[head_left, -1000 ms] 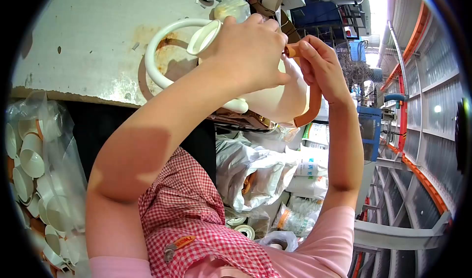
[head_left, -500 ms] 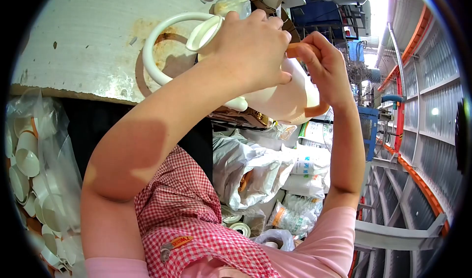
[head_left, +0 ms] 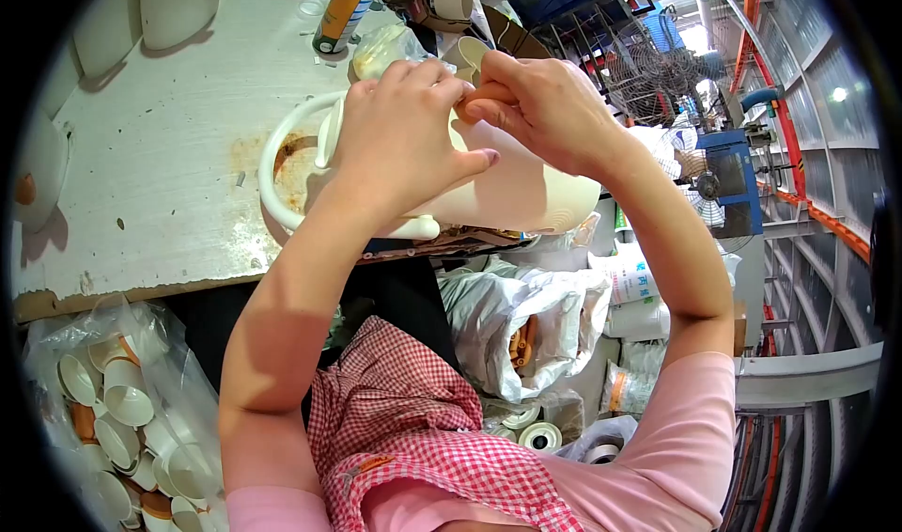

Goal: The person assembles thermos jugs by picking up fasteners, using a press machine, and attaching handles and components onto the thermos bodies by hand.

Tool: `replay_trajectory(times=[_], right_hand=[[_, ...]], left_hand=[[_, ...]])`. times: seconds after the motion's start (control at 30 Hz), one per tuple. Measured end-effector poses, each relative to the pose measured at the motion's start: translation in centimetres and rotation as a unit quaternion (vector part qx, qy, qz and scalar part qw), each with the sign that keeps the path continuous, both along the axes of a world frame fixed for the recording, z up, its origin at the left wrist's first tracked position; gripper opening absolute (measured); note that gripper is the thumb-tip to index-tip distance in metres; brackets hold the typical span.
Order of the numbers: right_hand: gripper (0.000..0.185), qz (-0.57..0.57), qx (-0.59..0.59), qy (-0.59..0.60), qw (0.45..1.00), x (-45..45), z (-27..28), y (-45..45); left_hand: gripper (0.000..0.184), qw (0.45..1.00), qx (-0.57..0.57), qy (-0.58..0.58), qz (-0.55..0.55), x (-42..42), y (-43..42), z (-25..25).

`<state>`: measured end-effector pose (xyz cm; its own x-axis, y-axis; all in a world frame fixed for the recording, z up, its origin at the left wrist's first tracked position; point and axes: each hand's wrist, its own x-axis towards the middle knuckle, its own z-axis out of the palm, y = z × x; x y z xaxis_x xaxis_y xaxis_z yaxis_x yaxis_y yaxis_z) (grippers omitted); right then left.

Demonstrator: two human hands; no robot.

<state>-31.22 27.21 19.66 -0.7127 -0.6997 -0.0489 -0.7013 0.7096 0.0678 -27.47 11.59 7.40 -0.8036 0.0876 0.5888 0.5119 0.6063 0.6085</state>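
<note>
A cream plastic container [head_left: 526, 189] lies on its side over the table's edge, its wide end toward the right. My left hand [head_left: 399, 133] is wrapped over its upper part, thumb stretched along the body. My right hand [head_left: 550, 104] grips an orange-brown handle piece [head_left: 489, 95] against the container, beside my left fingertips. The contact point is hidden by my fingers. A white ring-shaped tube [head_left: 271, 179] lies on the table around the container's left end, where a pale spout-like rim [head_left: 327, 135] shows.
A spray can [head_left: 346, 10] and a small plastic bag [head_left: 387, 51] stand behind my hands. Large pale containers [head_left: 178, 1] are at the far left of the table [head_left: 169, 194]. Bags of white parts [head_left: 127, 391] and orange parts [head_left: 524, 342] sit below. A fan [head_left: 648, 76] is at right.
The view has shifted, showing more of the table's left side. My right hand has swung inward over the container with the orange-brown piece, whose hanging strip no longer shows. My left hand keeps its hold.
</note>
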Motion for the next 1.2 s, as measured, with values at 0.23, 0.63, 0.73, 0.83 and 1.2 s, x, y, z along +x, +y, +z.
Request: replay_trajectory(times=[0.23, 0.63, 0.73, 0.83, 1.2], right_hand=[[0.036, 0.006, 0.0, 0.022, 1.0, 0.1, -0.5, 0.2], [0.031, 0.037, -0.135, 0.053, 0.989, 1.3, -0.6, 2.9], [0.035, -0.118, -0.583, 0.279, 0.753, 2.6, -4.5, 8.8], [0.047, -0.376, -0.611, 0.166, 0.676, 3.9, -10.8, 16.1], [0.036, -0.3, -0.764, -0.122, 0.558, 5.2, -12.1, 15.8]], left_hand=[[0.059, 1.0, 0.0, -0.001, -0.012, -0.2, -0.1, 0.0], [0.06, 0.999, -0.051, -0.014, -0.009, 0.2, 0.3, 1.0], [0.06, 0.998, -0.06, 0.006, -0.012, 0.4, 0.1, 1.1], [0.057, 0.994, -0.1, 0.019, -0.036, 0.0, 0.6, 3.2], [0.035, 0.995, 0.09, -0.041, 0.026, -1.2, 6.2, 4.6]])
